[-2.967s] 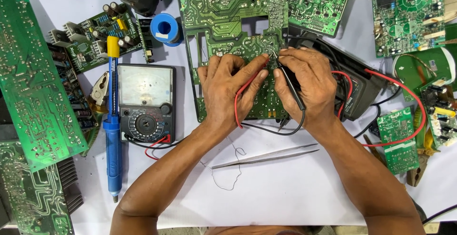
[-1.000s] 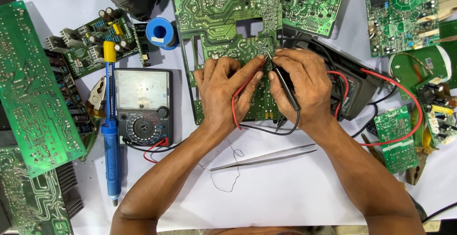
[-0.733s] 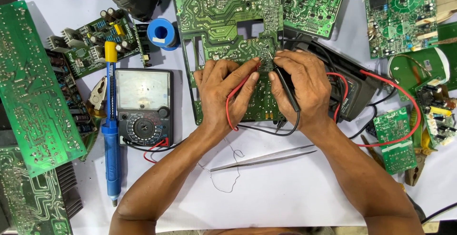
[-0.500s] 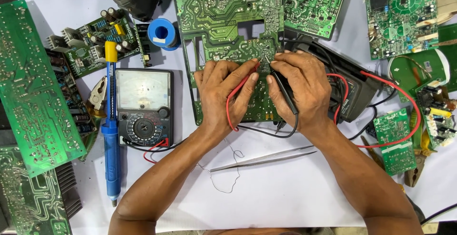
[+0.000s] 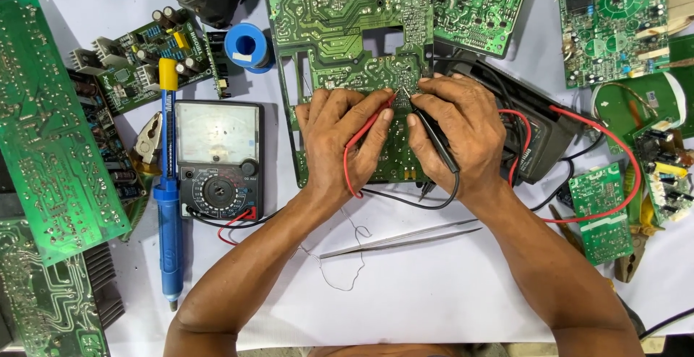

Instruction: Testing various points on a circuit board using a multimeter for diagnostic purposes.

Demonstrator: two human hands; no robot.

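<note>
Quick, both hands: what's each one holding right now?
Left hand: closed on the red probe, tip on the circuit board.
Right hand: closed on the black probe.

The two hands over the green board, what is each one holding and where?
Left hand pinches the red probe near its tip; right hand grips the black probe along its shaft.

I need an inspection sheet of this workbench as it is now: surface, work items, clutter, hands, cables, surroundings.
Surface: white sheet covers the bench.
Job's things: large green circuit board, solder side up; red probe and black probe meet on it; analog multimeter to its left.
Clutter: spare boards, blue desoldering pump, blue solder spool, tweezers, pliers.
Grippers: left hand in a grip on the red probe; right hand on the black probe.
Cables: red lead loops right; black lead under the wrists.
Surroundings: nothing seen.
</note>
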